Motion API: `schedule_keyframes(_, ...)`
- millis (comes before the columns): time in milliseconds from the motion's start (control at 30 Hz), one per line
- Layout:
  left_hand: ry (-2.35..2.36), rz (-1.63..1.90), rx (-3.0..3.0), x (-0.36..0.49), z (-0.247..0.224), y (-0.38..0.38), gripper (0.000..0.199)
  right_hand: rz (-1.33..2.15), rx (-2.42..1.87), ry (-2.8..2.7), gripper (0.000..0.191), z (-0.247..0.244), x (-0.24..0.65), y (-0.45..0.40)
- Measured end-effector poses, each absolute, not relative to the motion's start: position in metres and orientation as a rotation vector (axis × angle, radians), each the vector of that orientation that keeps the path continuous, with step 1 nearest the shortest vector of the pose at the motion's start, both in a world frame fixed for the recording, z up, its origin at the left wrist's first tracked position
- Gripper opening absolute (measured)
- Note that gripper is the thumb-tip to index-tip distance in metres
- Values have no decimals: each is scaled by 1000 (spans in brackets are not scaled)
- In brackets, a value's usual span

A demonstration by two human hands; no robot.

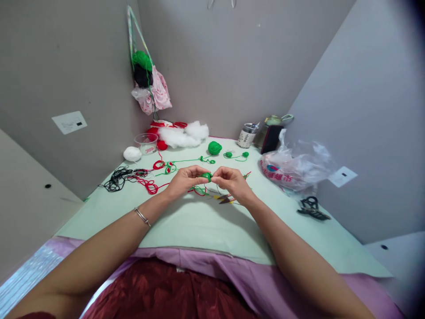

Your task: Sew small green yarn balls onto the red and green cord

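A small green piece (206, 176), seemingly of yarn, is held between both hands above the middle of the table. My left hand (188, 178) pinches its left side with thumb and fingers. On its right side, the fingertips of my right hand (229, 179) are pressed together against it. Under and beside the hands lie red and green yarn strands (199, 190) and dark pointed tools (226, 199), partly hidden by my right hand. A green yarn ball (214, 148) rests just beyond the hands.
At the left lie black yarn (117, 179), red yarn (151, 186) and a white ball (132, 154). White stuffing (182, 135) and a clear tub (146, 144) stand behind. A pen tin (246, 136), plastic bag (288, 166) and black hair clip (312, 209) are at the right.
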State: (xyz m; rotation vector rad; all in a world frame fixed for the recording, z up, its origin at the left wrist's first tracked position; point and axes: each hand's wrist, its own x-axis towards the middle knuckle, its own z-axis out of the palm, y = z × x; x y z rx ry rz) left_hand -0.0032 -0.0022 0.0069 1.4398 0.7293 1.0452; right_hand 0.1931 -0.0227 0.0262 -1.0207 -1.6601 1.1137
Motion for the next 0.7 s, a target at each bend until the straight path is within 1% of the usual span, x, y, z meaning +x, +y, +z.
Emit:
schedule_keyframes(133,749,1089,1432,-1,9,-5,34,954,-1062,-1681,30,24,191,-22)
schedule_keyframes(233,765,1094,1388,-1,12,-6,37,724,-1093,-1756,23,20,193,-20)
schedule_keyframes(300,757,1093,1362,-2,12,-5,39,641,-1097,-1799,19,17,195,-19)
schedule_keyframes(567,726,1087,1360,-4,8,-1,38,605,-1089,-1878,14,10,194,-19)
schedule_keyframes(700,736,1070,1362,-4,7,0,37,514,-1107,-1896,12,11,196,-19)
